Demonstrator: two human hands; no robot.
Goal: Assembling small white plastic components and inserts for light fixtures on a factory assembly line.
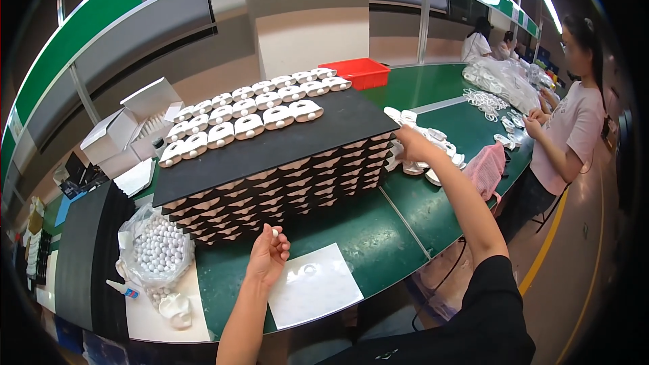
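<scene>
1. Nearest you is your right sleeve, black, at the lower edge; from it your right forearm stretches up and away across the green table (365, 230).
2. Your left hand (267, 257) sits just in front of the stack of black trays (270, 162), fingers curled, with a small white ball (275, 232) pinched at the fingertips.
3. Below and to the right of that hand lies a white sheet (314, 287) flat on the table, with a small clear bump near its middle.
4. To the left of your left hand stands an open clear bag of white balls (159, 250), and a white cap-like piece (174, 307) lies on paper in front of it.
5. Your right hand (409, 140) reaches to the right end of the stack, right at a heap of white plastic parts (426, 149); I cannot tell whether its fingers grip anything.
6. On the top tray, rows of white plastic pieces (250, 111) fill the far half; the near half is bare.
7. A red bin (362, 71) stands behind the stack, and white cardboard boxes (128, 128) sit at the far left.
8. A person in a pink shirt (571, 128) works at the table's right edge.
</scene>
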